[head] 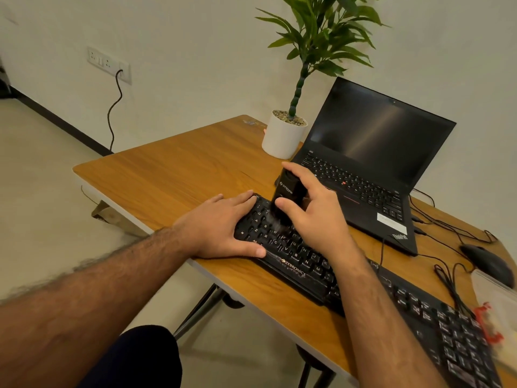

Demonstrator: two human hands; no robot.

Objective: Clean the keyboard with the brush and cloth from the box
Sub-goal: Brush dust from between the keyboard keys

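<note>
A black keyboard [307, 271] lies diagonally across the wooden table [173, 175], from the middle toward the bottom right. My right hand [316, 217] grips a black brush [288, 191] upright, its blurred bristles touching the keys near the keyboard's left end. My left hand [221, 228] lies flat on the keyboard's left end, fingers along the far edge and thumb on the near edge. At the right edge stands a clear plastic box [495, 298] with a red clip; no cloth is visible.
An open black laptop [372, 169] stands behind the keyboard, with a potted plant [285, 135] to its left. A black mouse [486, 261] and tangled cables [447, 228] lie at the right. The table's left edge drops to the floor.
</note>
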